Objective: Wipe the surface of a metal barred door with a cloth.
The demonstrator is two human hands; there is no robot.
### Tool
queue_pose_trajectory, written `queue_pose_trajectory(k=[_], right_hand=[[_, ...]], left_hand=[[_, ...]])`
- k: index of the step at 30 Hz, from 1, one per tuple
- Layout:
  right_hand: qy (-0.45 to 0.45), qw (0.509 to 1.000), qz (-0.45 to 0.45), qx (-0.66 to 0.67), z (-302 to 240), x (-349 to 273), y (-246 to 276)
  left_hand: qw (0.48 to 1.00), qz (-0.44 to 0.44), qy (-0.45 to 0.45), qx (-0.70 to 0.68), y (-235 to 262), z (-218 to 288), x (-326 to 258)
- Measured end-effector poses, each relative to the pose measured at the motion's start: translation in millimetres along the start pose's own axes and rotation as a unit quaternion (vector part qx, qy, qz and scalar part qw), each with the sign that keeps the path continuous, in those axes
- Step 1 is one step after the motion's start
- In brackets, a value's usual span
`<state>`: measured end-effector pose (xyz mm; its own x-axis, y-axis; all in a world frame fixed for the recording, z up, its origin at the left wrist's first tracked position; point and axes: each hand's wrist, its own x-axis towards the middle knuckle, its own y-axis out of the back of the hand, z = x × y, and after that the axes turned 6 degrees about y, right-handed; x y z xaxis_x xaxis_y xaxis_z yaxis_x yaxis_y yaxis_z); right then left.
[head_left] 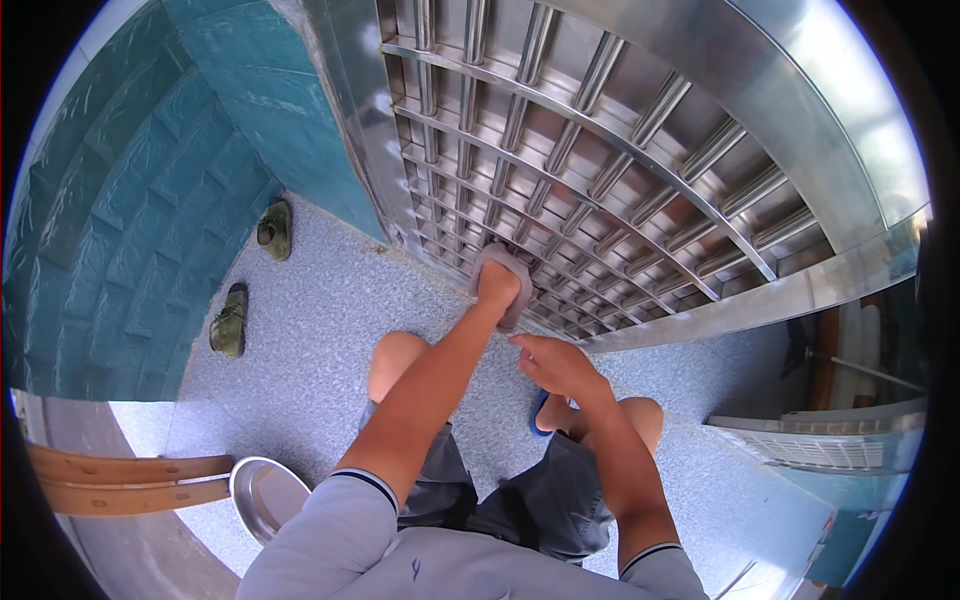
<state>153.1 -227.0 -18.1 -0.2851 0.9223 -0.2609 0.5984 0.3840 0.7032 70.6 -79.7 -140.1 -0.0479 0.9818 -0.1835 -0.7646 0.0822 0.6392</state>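
My left hand (499,287) is closed on a greyish-pink cloth (517,317), which wraps around the fingers and hangs below them. It presses the cloth against the lower bars of a shiny steel grille door (620,170). My fingertips are hidden by the cloth. Just to the right and nearer to me, my right hand (562,366) is held in the air over the floor, with nothing visible in it. Its index finger stretches toward the hanging end of the cloth, and the other fingers are loosely bent.
Two green shoes (229,322) stand by the blue-green tiled wall (130,250) at left. A metal basin (262,492) lies beside wooden slats (140,483) at the lower left. At right are a white ribbed panel (825,448) and pipes. My knees bend over the speckled floor (300,400).
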Motion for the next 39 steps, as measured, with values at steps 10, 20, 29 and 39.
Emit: queue_pose_trajectory(k=[10,20,29,39], right_hand=[[0.016,1.0,0.005,-0.02,7,2,-2],[-0.004,1.0,-0.015,0.02,3,4,-3],[-0.012,1.0,-0.021,0.0,5,0,1],[-0.012,1.0,-0.002,0.01,14,-7,1]], left_hand=[[0.676,-0.364,0.173,-0.616,44,29,-3],[0.47,-0.349,0.062,-0.808,11,25,-5],[0.983,-0.039,-0.177,0.026,-29,-21,-5],[0.929,0.001,-0.167,0.33,1,-13,-21]])
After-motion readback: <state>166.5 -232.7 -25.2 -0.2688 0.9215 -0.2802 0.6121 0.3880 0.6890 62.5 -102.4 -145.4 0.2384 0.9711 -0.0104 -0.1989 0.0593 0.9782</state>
